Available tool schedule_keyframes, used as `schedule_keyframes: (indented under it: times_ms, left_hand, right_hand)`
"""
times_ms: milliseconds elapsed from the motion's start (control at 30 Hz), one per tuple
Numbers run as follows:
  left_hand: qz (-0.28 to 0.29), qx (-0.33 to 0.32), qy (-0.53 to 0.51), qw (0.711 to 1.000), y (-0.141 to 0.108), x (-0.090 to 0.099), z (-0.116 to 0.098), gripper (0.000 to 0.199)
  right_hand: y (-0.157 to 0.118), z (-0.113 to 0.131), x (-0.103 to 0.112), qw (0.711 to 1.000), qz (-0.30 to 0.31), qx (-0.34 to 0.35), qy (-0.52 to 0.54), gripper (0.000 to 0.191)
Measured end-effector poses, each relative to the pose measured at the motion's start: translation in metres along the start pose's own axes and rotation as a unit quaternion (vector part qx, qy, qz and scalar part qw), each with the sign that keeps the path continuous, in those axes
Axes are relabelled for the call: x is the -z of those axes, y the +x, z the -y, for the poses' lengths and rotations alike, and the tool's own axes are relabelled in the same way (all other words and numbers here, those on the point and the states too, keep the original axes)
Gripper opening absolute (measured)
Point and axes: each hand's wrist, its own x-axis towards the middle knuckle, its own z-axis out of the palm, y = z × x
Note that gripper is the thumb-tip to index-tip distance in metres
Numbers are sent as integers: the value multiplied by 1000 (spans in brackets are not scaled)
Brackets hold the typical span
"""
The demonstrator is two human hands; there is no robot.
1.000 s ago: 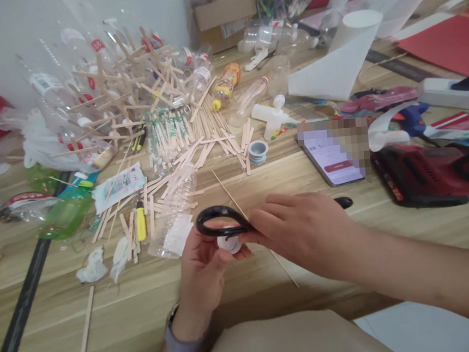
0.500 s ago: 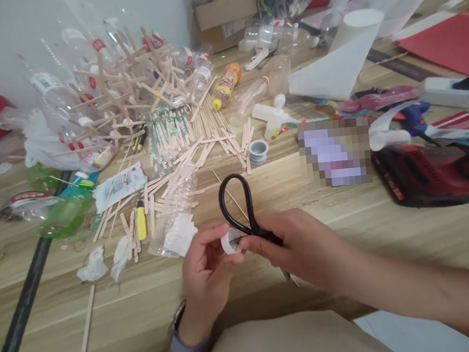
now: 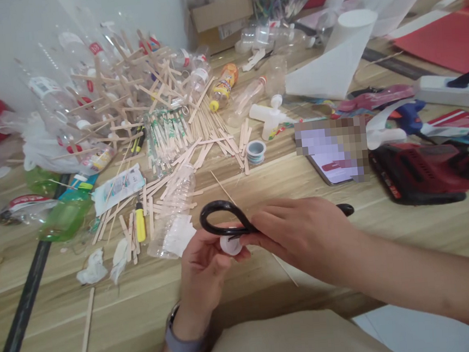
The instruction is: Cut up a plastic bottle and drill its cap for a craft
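My left hand point(image 3: 208, 274), with a watch on its wrist, pinches a small white bottle cap point(image 3: 231, 246) between thumb and fingers. My right hand point(image 3: 300, 228) is closed around black-handled scissors point(image 3: 222, 203). One handle loop lies over the cap and the left fingers, and another black end shows beyond the right hand's back. A thin dark tip reaches the cap's opening; my fingers hide most of the blades. Below the right hand a thin wooden skewer point(image 3: 284, 270) lies on the table.
A clear plastic bottle point(image 3: 178, 194), a yellow-handled tool point(image 3: 140, 222) and loose craft sticks lie at left. Behind are a wire spool point(image 3: 256, 151), a phone point(image 3: 332, 162) and a stick-and-bottle structure point(image 3: 127, 81). A red power tool point(image 3: 423, 173) lies right.
The scissors have turned in my right hand: the loop that stood upright now tips left over the cap. The right hand has rolled with them, while the left still holds the cap.
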Motion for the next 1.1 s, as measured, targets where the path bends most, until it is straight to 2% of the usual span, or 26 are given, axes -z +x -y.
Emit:
schedule_keyframes:
  times_ms: [67,167,367,533,600,733,833,967,1100]
  left_hand:
    - [-8,-14,-24,1000,2,-3,-1,23]
    - [-6,-34,-37,999,3,-4,1,16]
    - [-17,-28,55,998,-2,8,8,31]
    - [-22,-65,98,993,-3,10,10,29]
    - [-7,-52,87,995,-2,8,9,26]
    - [29,-23,19,999,0,3,6,21]
    - [18,-16,-18,1000,0,0,5,16]
    - [8,-17,-27,999,0,-1,6,12]
    - [8,-9,38,999,2,1,7,30]
  right_hand:
    - [0,1,0,1000,4,-6,-15,30]
    - [0,4,-4,998,35,-50,16,26]
    - [2,10,-10,970,86,-172,149,28]
    - [5,9,-10,941,120,-215,233,32]
    - [5,7,-9,951,108,-206,204,30]
    - [2,4,-7,988,38,-136,56,26]
    - [1,4,-6,996,14,-92,0,24]
    - [1,7,-6,995,31,-95,-18,23]
    - [1,10,-10,985,95,-146,14,27]
